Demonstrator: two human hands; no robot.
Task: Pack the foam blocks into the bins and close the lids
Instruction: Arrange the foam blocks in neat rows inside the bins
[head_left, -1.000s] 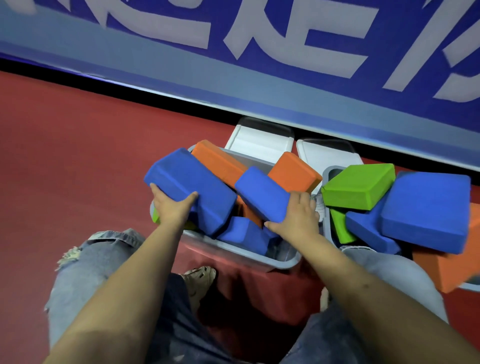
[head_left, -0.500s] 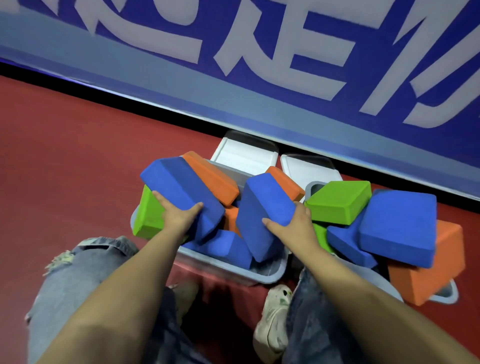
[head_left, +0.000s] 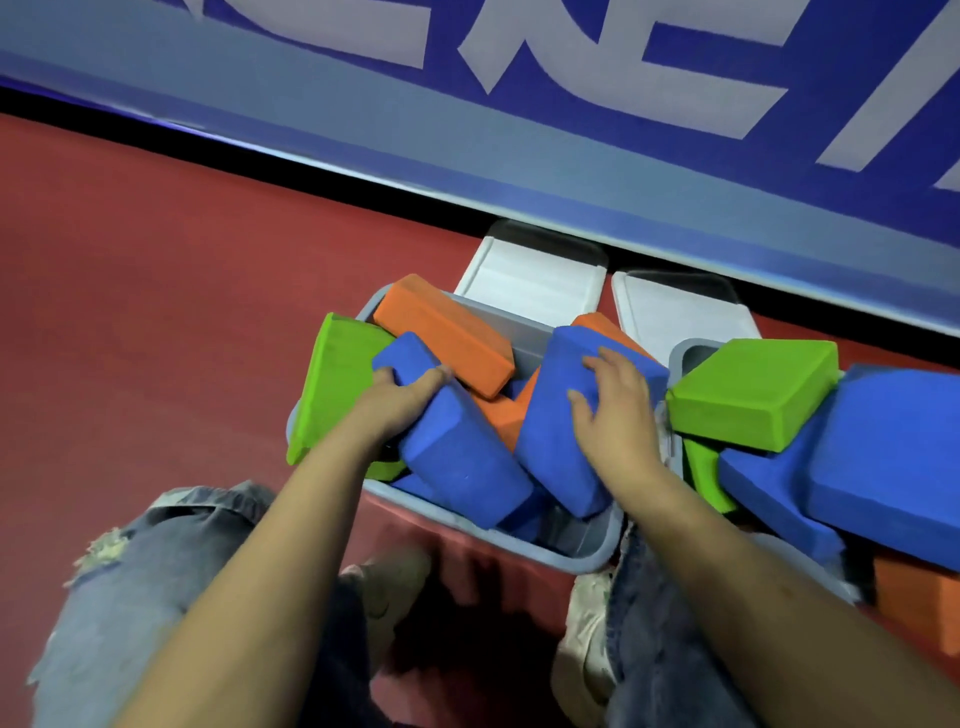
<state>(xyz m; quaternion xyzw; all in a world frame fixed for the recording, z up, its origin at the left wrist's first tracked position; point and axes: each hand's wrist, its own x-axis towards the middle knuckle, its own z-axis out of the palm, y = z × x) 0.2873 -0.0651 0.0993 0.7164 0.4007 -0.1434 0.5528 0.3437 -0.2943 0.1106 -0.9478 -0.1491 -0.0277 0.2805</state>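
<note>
A grey bin (head_left: 582, 556) in front of me overflows with foam blocks. My left hand (head_left: 397, 400) grips a blue block (head_left: 457, 457) that tilts down into the bin. My right hand (head_left: 615, 415) lies flat, fingers spread, on a second blue block (head_left: 556, 441) standing on edge in the bin. A green block (head_left: 332, 384) leans over the bin's left rim and an orange block (head_left: 441, 332) lies across the back. To the right, a second grey bin (head_left: 691, 353) is heaped with a green block (head_left: 753, 389), blue blocks (head_left: 898, 457) and an orange block (head_left: 919, 597).
Two white lids (head_left: 535, 275) (head_left: 680, 317) lie open behind the bins against a blue banner wall (head_left: 519, 130). Red floor (head_left: 130, 312) spreads to the left. My knees in jeans and my shoes (head_left: 587, 644) are close under the near bin.
My left hand has pushed its blue block down and rightward into the bin, uncovering the green block. My right hand has slid up onto the face of the other blue block.
</note>
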